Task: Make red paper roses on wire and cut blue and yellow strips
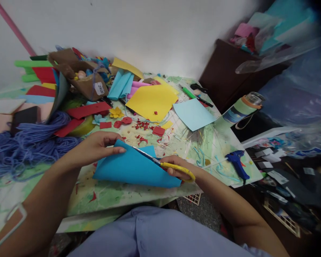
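A blue sheet of craft paper [133,171] is folded over near the front edge of the table. My left hand [103,144] pinches its upper left corner between thumb and fingers. Yellow-handled scissors [176,167] lie along the top edge of the paper, their blades pointing to the upper left. My right hand [178,167] is closed around the scissor handles. Part of the lower blade is hidden by the paper. Red paper scraps [143,125] and small red rectangles [158,131] lie just behind the blue sheet.
Purple yarn [42,139] and a cardboard box [91,84] of craft pieces fill the left. Yellow sheets [152,101] and a light blue sheet [194,114] lie farther back. A blue glue gun [238,166] rests at the right edge, with a bottle [242,109] beyond.
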Motion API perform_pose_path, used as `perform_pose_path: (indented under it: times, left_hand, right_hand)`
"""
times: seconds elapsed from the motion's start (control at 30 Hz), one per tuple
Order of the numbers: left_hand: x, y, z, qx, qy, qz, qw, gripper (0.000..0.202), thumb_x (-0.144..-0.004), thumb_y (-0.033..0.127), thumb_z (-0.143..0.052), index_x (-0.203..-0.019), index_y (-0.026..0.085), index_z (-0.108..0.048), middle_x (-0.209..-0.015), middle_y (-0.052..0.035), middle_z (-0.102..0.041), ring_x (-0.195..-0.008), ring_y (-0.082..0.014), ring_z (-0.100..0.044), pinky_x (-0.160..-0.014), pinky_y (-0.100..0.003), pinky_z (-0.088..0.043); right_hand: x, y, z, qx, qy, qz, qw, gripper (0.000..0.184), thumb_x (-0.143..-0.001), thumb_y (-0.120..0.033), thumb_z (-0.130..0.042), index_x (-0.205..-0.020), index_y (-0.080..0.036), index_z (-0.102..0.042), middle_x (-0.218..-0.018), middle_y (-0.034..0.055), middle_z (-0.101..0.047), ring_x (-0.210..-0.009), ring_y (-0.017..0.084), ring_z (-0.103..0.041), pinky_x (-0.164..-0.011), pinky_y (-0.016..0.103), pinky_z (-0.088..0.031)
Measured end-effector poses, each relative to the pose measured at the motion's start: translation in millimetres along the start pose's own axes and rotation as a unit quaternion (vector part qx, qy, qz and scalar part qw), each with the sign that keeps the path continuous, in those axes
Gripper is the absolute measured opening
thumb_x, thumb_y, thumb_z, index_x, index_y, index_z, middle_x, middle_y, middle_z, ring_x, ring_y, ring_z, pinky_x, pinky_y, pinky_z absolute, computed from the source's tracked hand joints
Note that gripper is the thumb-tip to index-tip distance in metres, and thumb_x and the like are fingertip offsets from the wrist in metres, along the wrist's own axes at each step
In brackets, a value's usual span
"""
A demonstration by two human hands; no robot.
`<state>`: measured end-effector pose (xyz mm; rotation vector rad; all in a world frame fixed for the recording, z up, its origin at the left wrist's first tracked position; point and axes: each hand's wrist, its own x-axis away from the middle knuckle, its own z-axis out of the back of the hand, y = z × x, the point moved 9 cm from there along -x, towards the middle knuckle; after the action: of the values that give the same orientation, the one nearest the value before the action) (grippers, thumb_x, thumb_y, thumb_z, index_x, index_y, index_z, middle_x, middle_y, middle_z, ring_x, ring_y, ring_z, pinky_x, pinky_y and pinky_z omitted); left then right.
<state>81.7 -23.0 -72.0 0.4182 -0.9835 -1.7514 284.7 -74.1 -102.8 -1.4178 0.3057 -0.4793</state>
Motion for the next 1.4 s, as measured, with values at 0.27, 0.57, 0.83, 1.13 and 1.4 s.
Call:
perform_pose_path:
  times: [0.27, 0.57, 0.83, 1.13, 1.4]
  left_hand:
    - [-2, 3, -8.0, 0.044, -0.002, -0.013, 0.999, 0.032, -0.074, 0.051, -0.071, -0.08, 0.019, -0.073, -0.072, -0.0014, -0.071, -0.063, -0.0135, -0.062, -0.051, -0.019, -0.047]
    - [2, 17, 2.3, -0.005, 0.001, -0.066, 0.998, 0.032, -0.079, 0.05, -0.067, -0.082, 0.019, -0.075, -0.063, -0.0001, -0.067, -0.057, -0.0116, -0.058, -0.048, -0.018, -0.042]
    - [-5, 31, -16.8, 0.014, -0.033, -0.066, 0.997, 0.028, -0.077, 0.046, -0.069, -0.076, 0.018, -0.074, -0.065, 0.0001, -0.069, -0.06, -0.012, -0.06, -0.054, -0.019, -0.045]
    - [-7, 31, -21.6, 0.041, -0.043, -0.057, 0.997, 0.025, -0.078, 0.044, -0.069, -0.083, 0.02, -0.076, -0.077, -0.0024, -0.075, -0.069, -0.0152, -0.065, -0.062, -0.022, -0.049]
    - [-10, 29, -18.5, 0.016, -0.024, -0.058, 0.998, 0.035, -0.077, 0.053, -0.066, -0.076, 0.019, -0.074, -0.066, -0.0011, -0.067, -0.062, -0.0136, -0.057, -0.053, -0.02, -0.042]
  right_hand:
    - [-3, -14, 0, 0.062, -0.027, 0.041, 0.997, 0.069, -0.081, -0.086, -0.035, -0.084, -0.018, -0.049, -0.074, -0.0022, -0.04, -0.069, 0.012, -0.038, -0.063, 0.026, -0.034]
    - [-1, -11, -1, 0.067, -0.048, 0.034, 0.996, 0.074, -0.081, -0.087, -0.032, -0.101, -0.019, -0.055, -0.088, 0.0035, -0.055, -0.081, 0.018, -0.049, -0.075, 0.031, -0.043]
    - [-6, -13, -4, 0.076, -0.041, 0.052, 0.995, 0.069, -0.082, -0.086, -0.029, -0.083, -0.02, -0.047, -0.073, -0.0003, -0.044, -0.069, 0.014, -0.041, -0.063, 0.028, -0.036]
    - [-8, -7, -3, 0.06, -0.04, 0.033, 0.997, 0.069, -0.082, -0.087, -0.03, -0.086, -0.02, -0.048, -0.077, -0.0004, -0.045, -0.071, 0.014, -0.041, -0.064, 0.028, -0.036]
    - [-12, -10, 0, 0.022, -0.01, 0.025, 0.999, 0.068, -0.078, -0.087, -0.039, -0.08, -0.02, -0.044, -0.068, -0.0035, -0.038, -0.061, 0.01, -0.036, -0.054, 0.026, -0.029]
